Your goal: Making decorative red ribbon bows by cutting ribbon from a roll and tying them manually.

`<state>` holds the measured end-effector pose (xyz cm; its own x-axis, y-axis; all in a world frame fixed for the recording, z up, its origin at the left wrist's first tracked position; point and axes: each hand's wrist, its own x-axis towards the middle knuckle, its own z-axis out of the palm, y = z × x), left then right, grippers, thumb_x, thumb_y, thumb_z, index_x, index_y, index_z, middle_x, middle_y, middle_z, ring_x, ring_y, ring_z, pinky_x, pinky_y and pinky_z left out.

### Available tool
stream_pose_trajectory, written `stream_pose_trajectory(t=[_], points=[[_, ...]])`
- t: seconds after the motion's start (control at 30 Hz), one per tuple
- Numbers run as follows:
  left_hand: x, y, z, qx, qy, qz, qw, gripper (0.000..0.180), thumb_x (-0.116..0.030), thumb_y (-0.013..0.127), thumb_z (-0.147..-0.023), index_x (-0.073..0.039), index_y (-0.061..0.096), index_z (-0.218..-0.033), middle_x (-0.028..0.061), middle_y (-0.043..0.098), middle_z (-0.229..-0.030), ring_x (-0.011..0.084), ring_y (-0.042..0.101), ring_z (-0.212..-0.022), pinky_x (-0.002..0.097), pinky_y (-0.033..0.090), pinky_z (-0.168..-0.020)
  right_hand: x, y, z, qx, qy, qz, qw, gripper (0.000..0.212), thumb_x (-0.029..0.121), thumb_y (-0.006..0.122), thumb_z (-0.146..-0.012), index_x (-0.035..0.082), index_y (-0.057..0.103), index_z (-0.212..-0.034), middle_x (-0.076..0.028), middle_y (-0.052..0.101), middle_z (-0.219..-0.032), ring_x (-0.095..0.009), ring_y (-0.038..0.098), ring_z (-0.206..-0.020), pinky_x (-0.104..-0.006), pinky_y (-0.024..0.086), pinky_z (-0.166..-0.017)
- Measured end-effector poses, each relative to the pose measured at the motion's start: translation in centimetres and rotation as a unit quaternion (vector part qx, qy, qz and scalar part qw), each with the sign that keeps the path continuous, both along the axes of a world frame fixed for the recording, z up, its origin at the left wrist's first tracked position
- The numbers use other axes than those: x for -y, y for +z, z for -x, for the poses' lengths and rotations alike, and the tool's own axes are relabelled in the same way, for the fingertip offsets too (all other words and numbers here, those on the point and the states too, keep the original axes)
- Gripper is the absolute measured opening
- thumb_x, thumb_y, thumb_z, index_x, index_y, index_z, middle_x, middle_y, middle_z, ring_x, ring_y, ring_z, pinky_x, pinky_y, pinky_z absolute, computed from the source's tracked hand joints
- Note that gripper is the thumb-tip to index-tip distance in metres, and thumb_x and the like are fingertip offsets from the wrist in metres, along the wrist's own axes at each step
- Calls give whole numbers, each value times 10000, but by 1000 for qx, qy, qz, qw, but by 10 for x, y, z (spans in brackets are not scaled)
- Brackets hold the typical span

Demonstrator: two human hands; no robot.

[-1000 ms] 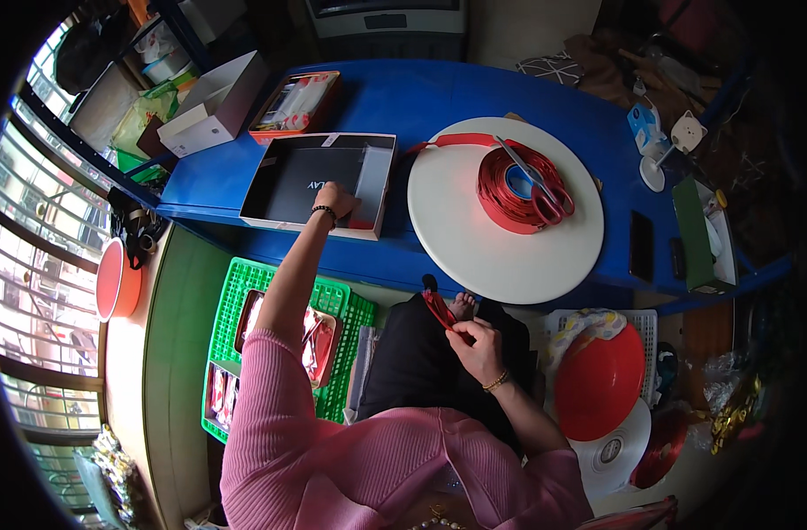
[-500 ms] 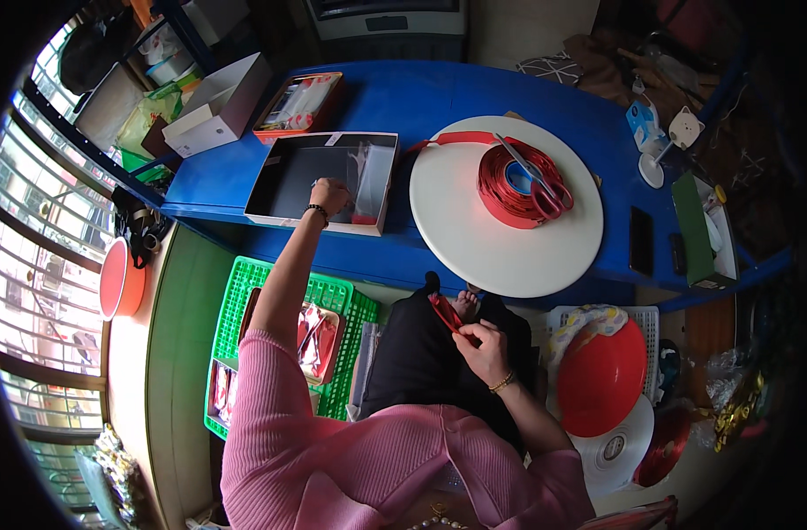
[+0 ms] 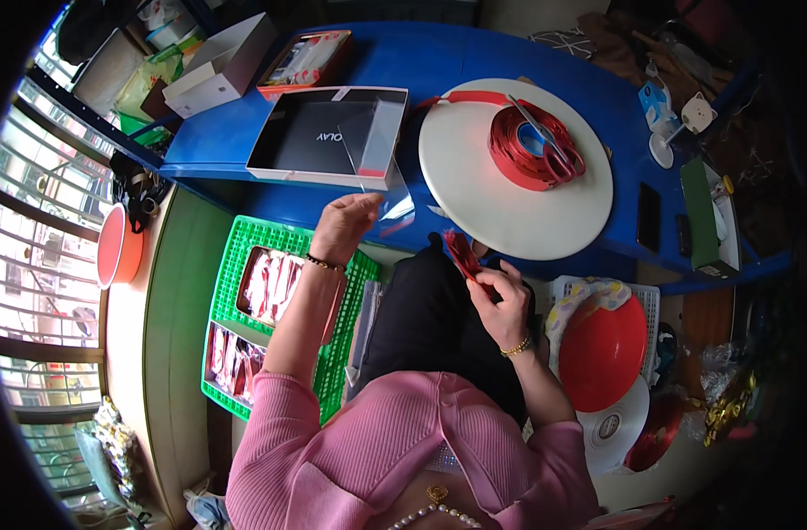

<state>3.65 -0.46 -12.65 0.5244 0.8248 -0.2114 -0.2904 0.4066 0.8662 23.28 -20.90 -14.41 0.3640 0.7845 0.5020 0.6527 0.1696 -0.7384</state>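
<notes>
My left hand (image 3: 346, 228) pinches a clear plastic bag (image 3: 398, 210) by one end, just in front of the open shallow box (image 3: 284, 146) with a dark inside. The rest of the bag hangs out to the right of my fingers. Over my lap, my right hand (image 3: 502, 305) is closed on a folded bundle of red ribbon (image 3: 461, 255), whose loose end points up and left. A large roll of red ribbon (image 3: 518, 150) lies on the round white board (image 3: 474, 208), and scissors (image 3: 558, 159) rest on top of the roll.
On the left below the blue table (image 3: 218, 146), a green basket (image 3: 355, 305) holds boxes of red-and-white packets (image 3: 271, 284). To the right are a red basin (image 3: 602, 353), a phone (image 3: 648, 216) and a green box (image 3: 708, 221). A white box (image 3: 218, 66) stands at the back left.
My left hand has drawn back from inside the shallow box toward me, bringing the clear plastic bag out. My right hand, still holding the ribbon, has risen slightly in the view.
</notes>
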Motion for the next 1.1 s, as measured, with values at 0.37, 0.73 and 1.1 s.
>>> stream_pose_trajectory(t=[0.37, 0.73, 1.1], points=[[43, -41, -17, -50, -7, 91, 995, 129, -158, 640, -835, -37, 617, -874, 6, 591, -707, 91, 550, -649, 218, 411, -583, 10, 0, 6, 85, 13, -2, 996, 123, 48, 704, -703, 56, 596, -763, -75, 662, -788, -221, 639, -732, -402, 421, -835], [50, -55, -18, -135, 32, 41, 990, 136, -196, 688, -804, -88, 606, -792, -2, 597, -701, 85, 571, -654, 209, 426, -591, 7, -17, 8, 98, 19, 13, 995, 124, 61, 704, -704, 61, 594, -761, -67, 657, -773, -219, 634, -716, -402, 413, -837], [57, -55, -28, -68, 25, 97, 993, 160, -183, 663, -829, -88, 563, -748, 47, 635, -776, 125, 610, -702, 242, 470, -640, 7, -33, 9, 124, 21, 53, 991, 108, 69, 686, -709, 68, 583, -741, -64, 654, -745, -209, 630, -697, -396, 400, -835]])
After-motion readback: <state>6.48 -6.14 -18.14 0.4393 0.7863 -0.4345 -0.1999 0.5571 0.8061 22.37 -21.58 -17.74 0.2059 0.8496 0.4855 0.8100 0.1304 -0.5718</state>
